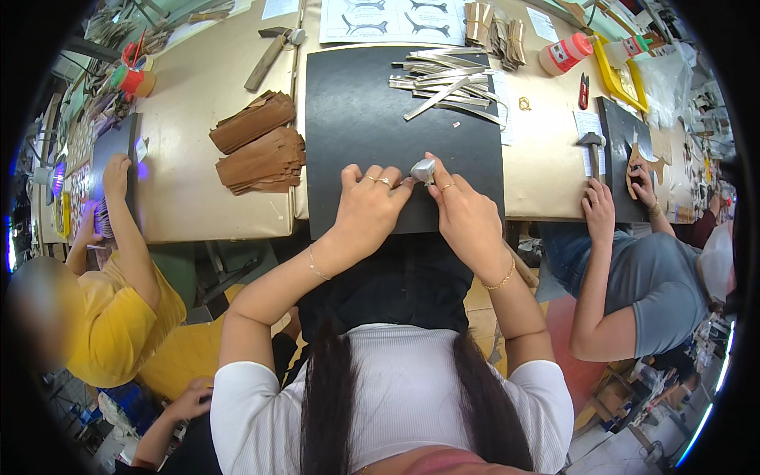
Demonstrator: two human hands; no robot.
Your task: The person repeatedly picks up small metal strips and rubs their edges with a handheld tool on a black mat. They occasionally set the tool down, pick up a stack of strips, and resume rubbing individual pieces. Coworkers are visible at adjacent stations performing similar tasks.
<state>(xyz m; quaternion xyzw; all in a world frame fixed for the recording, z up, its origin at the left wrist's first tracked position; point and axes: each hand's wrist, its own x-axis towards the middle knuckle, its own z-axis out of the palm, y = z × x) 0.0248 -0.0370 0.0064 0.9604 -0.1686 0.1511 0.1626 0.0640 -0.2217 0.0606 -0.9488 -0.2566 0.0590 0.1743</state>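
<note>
In front of me, over the near part of a black board (348, 103), my right hand (467, 214) is closed round a hammer (423, 170). Its silver head shows at my fingertips, and a wooden handle end comes out below my right wrist. My left hand (368, 202) is just left of the hammer head, fingers curled and tips pressed down by the board. Whatever those fingers pinch is hidden. Farther up the board lies a loose pile of pale metallic-looking strips (447, 79).
Brown leather-like pieces (261, 150) are stacked left of the board, with another hammer (273, 59) beyond. A printed sheet (392, 20), strip bundles (495, 32), a red bottle (566, 54) and a yellow tray (621, 75) stand farther off. Co-workers sit on both sides.
</note>
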